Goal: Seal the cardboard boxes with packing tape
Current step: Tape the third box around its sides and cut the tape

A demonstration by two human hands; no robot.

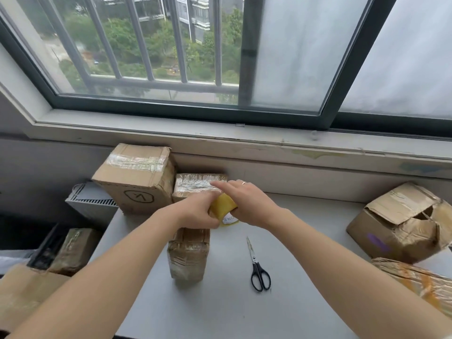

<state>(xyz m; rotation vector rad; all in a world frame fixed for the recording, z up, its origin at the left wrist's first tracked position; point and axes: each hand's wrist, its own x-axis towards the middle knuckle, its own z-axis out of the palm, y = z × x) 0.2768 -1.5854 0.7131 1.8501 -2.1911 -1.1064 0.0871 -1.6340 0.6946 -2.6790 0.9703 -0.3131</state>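
Observation:
A yellow roll of packing tape (223,208) is held above the grey table (305,241), just in front of a small taped box (193,184) at the wall. My left hand (198,211) grips the roll from the left with curled fingers. My right hand (244,201) holds it from the right, with the index finger stretched out over the small taped box. Another small tape-wrapped box (188,255) stands upright below my left wrist. A larger box (137,177) with a clear tape strip on top sits at the back left.
Black-handled scissors (258,267) lie on the table right of the upright box. A crumpled open box (401,221) and another taped parcel (420,282) occupy the right side. More boxes (73,250) sit lower at the left, off the table. A window sill runs behind.

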